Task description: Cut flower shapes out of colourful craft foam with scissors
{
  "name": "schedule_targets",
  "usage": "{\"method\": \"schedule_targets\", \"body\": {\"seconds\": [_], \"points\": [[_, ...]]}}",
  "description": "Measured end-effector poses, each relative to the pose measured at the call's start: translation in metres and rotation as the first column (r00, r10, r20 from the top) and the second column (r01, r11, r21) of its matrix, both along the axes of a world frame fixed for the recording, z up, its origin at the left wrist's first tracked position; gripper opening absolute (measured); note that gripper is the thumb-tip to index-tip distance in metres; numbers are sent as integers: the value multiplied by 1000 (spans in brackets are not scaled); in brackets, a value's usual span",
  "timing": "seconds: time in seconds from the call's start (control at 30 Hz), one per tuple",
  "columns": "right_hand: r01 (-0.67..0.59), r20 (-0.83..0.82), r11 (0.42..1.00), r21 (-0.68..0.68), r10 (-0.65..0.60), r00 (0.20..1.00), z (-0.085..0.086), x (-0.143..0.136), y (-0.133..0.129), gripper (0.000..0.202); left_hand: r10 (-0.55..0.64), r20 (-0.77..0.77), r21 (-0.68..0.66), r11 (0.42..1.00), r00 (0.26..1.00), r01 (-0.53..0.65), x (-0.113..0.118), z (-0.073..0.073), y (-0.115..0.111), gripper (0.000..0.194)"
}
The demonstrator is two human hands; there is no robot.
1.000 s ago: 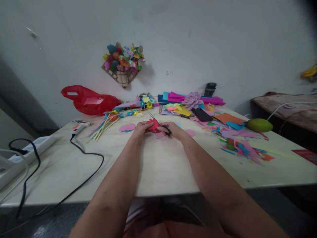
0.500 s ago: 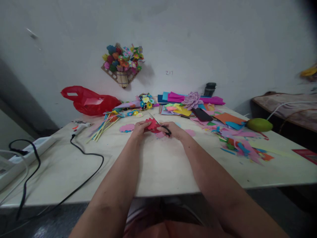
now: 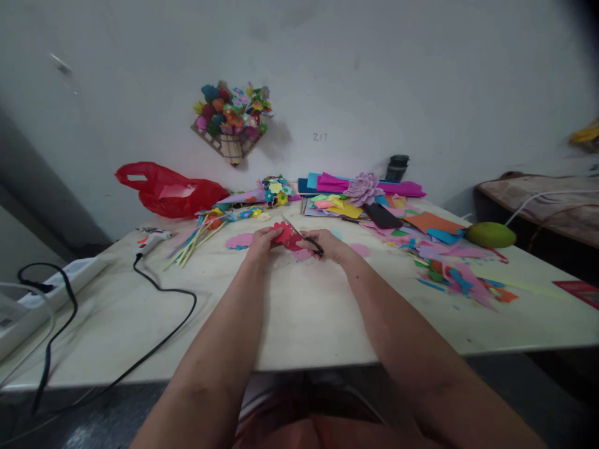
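Near the middle of the table, my left hand (image 3: pixel 264 242) is closed on a red scalloped paper piece (image 3: pixel 283 233), pinched at its left side. My right hand (image 3: pixel 326 243) grips black-handled scissors (image 3: pixel 317 246), whose blades point up and left across the red piece. Whether the blades are cutting into it is too small to tell. A pink scalloped cutout (image 3: pixel 240 241) with blue beneath it lies left of my left hand. More pink cutouts (image 3: pixel 360 250) lie under and beside my right hand.
A glue gun (image 3: pixel 153 239) and its black cord lie left, near a white power strip (image 3: pixel 70 277). A red plastic bag (image 3: pixel 187 198) sits behind. Coloured sheets (image 3: pixel 349 209), a purple flower (image 3: pixel 365 189), scraps (image 3: pixel 461 284) and a green oval object (image 3: pixel 491 234) spread along the right.
My left hand and the red paper piece have shifted and turned very slightly. My right hand with the scissors stays almost in place.
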State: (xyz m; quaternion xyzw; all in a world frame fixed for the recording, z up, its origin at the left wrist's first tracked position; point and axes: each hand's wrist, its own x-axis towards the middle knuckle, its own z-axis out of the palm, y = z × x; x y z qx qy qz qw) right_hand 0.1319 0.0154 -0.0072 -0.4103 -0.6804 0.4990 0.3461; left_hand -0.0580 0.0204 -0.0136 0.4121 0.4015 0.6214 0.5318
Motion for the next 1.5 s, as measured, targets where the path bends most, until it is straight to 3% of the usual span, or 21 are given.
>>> {"method": "schedule_targets", "body": {"seconds": [0.43, 0.8, 1.1, 1.5], "points": [[9, 55, 1000, -15, -9, 998, 7, 0, -7, 35, -2, 0, 30, 1000, 1000, 2, -2, 1, -2, 28], [-64, 47, 996, -69, 67, 997, 6, 4, -9, 36, 16, 58, 82, 996, 998, -21, -2, 2, -2, 35], [-146, 73, 989, 39, 143, 987, 4, 9, -8, 36, -13, 35, 78, 997, 999, 11, 0, 3, -4, 32], [-137, 60, 990, 28, 136, 989, 7, 7, -8, 30, -57, 8, 93, 994, 998, 56, 0, 2, -5, 28]]}}
